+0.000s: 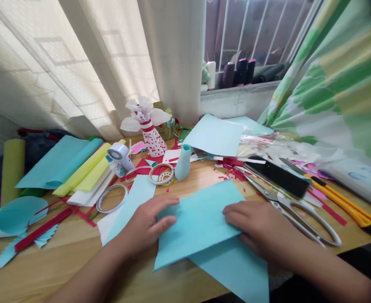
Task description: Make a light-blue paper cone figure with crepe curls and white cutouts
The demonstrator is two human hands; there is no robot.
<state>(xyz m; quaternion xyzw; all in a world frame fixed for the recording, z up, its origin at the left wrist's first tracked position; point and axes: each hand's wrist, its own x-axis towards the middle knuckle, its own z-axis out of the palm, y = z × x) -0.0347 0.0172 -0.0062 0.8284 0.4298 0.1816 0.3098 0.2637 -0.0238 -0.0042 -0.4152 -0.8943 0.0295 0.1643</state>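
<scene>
In front of me a light blue sheet of paper (201, 214) lies slightly raised, with another blue piece (236, 269) under it that reaches past the table's near edge. Whether the two are one folded sheet I cannot tell. My left hand (147, 221) is at the upper left edge of the sheet, thumb and fingers apart, fingertips over the paper. At the right edge, my right hand (255, 225) has its fingers curled on top and the thumb side hidden, gripping the paper. Large scissors (292, 206) lie just right of that hand.
Tape rolls (112, 198), a rolled blue paper tube (183, 163) and a red-dotted paper vase (154, 141) stand beyond the hands. A phone (276, 174) and a yellow cutter knife (340, 200) lie right. Paper rolls (78, 168) and red strips (43, 229) are left.
</scene>
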